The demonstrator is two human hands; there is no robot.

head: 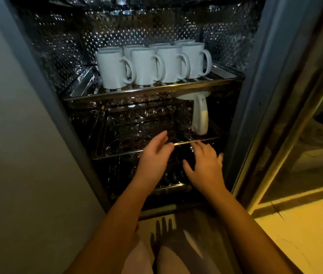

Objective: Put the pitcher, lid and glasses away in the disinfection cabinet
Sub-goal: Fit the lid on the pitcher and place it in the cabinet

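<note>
Two bare arms reach into the open cabinet. The left hand has loose, straight fingers and holds nothing. The right hand is just beside it. Its fingers are spread and blurry, and it holds nothing too. Both hands are at the front rail of the middle rack. The pitcher stands at the right end of that rack, below the white mugs.

My bare forearms reach forward. My left hand and right hand are side by side at the front rail of the middle shelf, fingers loosely extended.
</note>
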